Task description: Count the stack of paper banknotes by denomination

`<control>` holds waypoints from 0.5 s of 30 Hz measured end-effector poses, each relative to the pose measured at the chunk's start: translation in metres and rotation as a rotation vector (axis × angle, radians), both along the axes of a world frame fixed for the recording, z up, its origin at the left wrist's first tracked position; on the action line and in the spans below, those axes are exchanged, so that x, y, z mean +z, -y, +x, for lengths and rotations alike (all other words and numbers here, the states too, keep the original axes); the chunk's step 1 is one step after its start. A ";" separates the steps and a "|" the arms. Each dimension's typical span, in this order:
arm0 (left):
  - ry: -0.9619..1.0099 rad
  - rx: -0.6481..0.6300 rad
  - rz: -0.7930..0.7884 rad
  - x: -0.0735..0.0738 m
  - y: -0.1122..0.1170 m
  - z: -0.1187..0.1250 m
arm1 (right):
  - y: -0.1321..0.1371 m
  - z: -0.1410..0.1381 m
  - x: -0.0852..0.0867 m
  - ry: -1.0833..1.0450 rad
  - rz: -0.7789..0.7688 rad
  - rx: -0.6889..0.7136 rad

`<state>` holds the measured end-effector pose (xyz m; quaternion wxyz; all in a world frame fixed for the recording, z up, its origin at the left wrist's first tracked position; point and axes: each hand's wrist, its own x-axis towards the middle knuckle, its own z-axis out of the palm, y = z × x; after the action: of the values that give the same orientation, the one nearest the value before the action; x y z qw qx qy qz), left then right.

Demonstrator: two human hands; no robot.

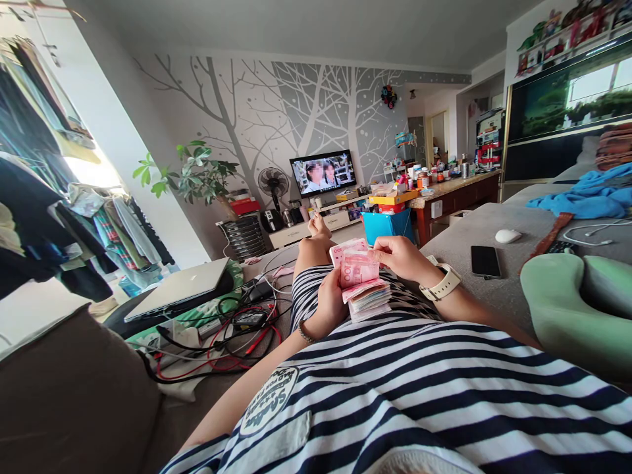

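A thick stack of pink banknotes rests over my lap, above my striped clothes. My left hand is closed around the stack's left side and holds it up. My right hand, with a pale watch on its wrist, pinches the top notes at the stack's upper right edge. Both hands touch the money. My bare legs stretch out beyond it toward the room.
A black phone, a white mouse and a green cushion lie on the grey sofa to my right. A silver laptop and tangled cables are at my left. A television and a cluttered desk stand ahead.
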<state>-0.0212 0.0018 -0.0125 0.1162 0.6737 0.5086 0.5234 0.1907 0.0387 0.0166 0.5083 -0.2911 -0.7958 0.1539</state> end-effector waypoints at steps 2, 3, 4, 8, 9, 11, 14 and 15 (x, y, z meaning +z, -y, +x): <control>0.001 0.014 -0.044 0.002 0.002 0.002 | 0.003 0.000 0.002 0.004 -0.020 0.062; -0.001 0.017 -0.056 0.003 0.002 0.002 | 0.004 0.001 0.002 0.009 -0.041 0.092; -0.005 0.018 -0.057 0.003 0.002 0.003 | 0.005 0.001 0.002 0.013 -0.068 0.122; -0.035 0.007 -0.024 0.002 0.000 0.001 | 0.010 0.002 0.004 0.012 -0.168 0.238; -0.041 -0.003 -0.015 0.002 0.000 0.001 | 0.011 0.002 0.005 0.006 -0.180 0.260; -0.046 -0.012 -0.008 0.000 -0.002 -0.001 | 0.013 0.003 0.006 -0.005 -0.191 0.289; -0.035 -0.002 -0.012 -0.003 -0.005 -0.003 | 0.014 0.004 0.007 -0.005 -0.204 0.313; -0.032 -0.001 -0.008 -0.003 -0.006 -0.003 | 0.014 0.004 0.007 -0.001 -0.211 0.319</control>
<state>-0.0243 0.0077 -0.0159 0.1110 0.6819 0.5122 0.5102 0.1948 0.0245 0.0240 0.4447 -0.2129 -0.8109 0.3151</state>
